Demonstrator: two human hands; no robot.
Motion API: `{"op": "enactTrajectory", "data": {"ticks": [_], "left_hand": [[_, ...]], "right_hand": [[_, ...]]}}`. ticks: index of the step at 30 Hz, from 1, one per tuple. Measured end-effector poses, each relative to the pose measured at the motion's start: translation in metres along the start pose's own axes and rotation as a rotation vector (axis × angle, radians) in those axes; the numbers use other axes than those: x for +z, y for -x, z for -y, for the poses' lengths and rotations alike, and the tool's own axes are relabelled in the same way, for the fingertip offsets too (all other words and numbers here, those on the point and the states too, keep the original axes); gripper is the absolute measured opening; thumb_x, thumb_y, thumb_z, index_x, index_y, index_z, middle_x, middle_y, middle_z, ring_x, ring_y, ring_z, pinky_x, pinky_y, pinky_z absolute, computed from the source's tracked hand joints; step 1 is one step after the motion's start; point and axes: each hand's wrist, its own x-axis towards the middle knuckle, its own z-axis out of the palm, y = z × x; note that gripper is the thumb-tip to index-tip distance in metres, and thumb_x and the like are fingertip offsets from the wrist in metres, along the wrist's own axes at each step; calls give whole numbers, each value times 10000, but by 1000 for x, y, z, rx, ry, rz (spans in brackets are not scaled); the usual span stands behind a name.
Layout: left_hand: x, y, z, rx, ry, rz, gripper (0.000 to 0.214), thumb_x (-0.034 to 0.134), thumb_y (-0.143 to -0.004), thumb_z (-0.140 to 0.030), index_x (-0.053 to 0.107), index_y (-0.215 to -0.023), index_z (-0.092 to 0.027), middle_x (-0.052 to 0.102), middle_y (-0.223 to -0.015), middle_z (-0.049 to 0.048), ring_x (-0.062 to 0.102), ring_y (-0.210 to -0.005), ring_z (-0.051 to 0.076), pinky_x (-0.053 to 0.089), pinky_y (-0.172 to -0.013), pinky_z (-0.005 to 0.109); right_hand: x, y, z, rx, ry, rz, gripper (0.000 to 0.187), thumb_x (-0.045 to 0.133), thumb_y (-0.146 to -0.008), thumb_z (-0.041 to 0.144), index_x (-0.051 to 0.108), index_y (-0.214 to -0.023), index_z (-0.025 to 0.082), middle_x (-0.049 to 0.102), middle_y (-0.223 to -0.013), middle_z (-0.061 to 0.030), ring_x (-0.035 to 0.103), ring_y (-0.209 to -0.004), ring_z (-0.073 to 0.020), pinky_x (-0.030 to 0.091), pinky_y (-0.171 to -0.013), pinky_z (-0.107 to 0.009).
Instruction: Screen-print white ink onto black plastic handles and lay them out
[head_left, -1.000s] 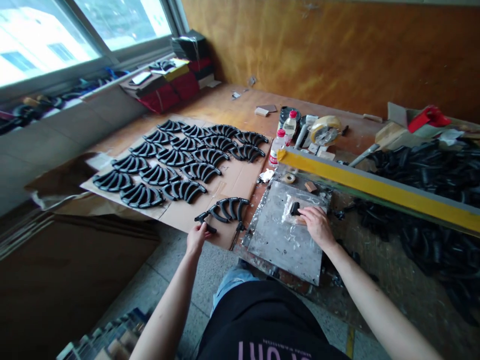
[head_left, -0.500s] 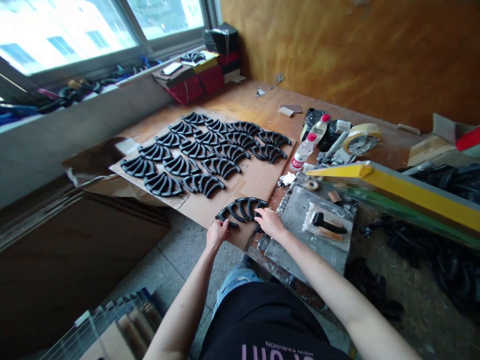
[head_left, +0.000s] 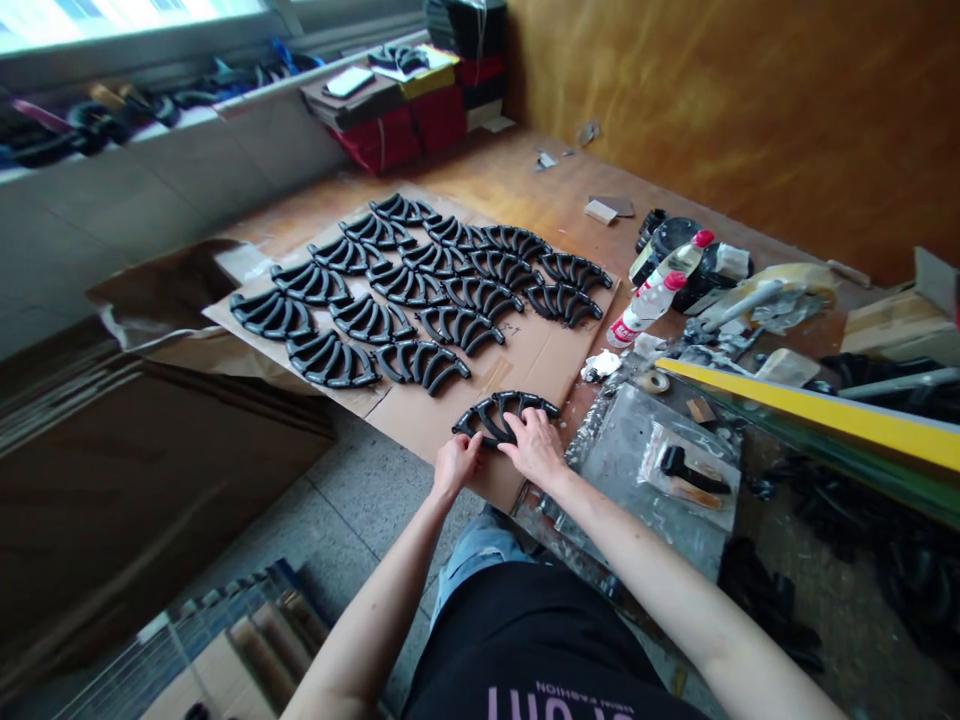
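Right hand [head_left: 534,448] spread open, pressing evenly on a black ribbed moulding [head_left: 501,402], as left hand [head_left: 456,465] steadies its near end, grip unclear, at the edge of a cardboard sheet [head_left: 495,475], just below rows of matching mouldings [head_left: 420,362].

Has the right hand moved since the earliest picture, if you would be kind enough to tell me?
Yes: the right hand has moved left, off the metal sheet, and now rests on the black curved piece on the cardboard.
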Motion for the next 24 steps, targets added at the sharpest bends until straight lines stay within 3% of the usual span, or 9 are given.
{"op": "enactTrajectory", "data": {"ticks": [4, 7, 16, 20, 24], "left_hand": [[-1, 1, 3, 17, -12, 10, 458, 401, -895, -582, 563, -694, -203, 670, -574, 35, 653, -529, 163, 499, -570, 250], [-3, 2, 2, 26, -15, 17, 470, 398, -898, -589, 573, -701, -200, 672, -570, 34, 651, -525, 161, 499, -582, 252], [-3, 4, 3, 84, -55, 12, 473, 363, -931, -557, 587, -727, -193, 677, -600, 38, 632, -522, 155, 467, -563, 253], [-4, -1, -13, 245, -124, -71, 395, 351, -959, -483, 603, -843, -202, 692, -754, 48, 653, -707, 173, 461, -673, 268], [-1, -19, -30, 451, -224, -143, 361, 340, -972, -433, 623, -1002, -210, 681, -974, 77, 622, -925, 197, 428, -829, 293]], "right_hand": [[12, -4, 32, 37, -13, 29, 514, 631, -854, 464, 517, -1309, 254, 402, -1428, -137, 302, -1306, -359, 356, -999, -568], [20, -8, 40, 120, -25, 17, 480, 641, -849, 413, 537, -1276, 219, 397, -1432, -159, 273, -1319, -377, 297, -1018, -626], [28, -15, 36, 188, -60, 48, 371, 641, -836, 397, 594, -1165, 233, 487, -1346, -127, 363, -1237, -365, 350, -975, -551], [21, -30, 27, 230, -98, -33, 338, 628, -844, 408, 606, -1129, 227, 524, -1295, -120, 387, -1219, -344, 370, -961, -509], [-2, -68, -1, 339, -169, -176, 374, 615, -851, 480, 603, -1130, 232, 557, -1230, -107, 442, -1165, -306, 400, -942, -453]]}}
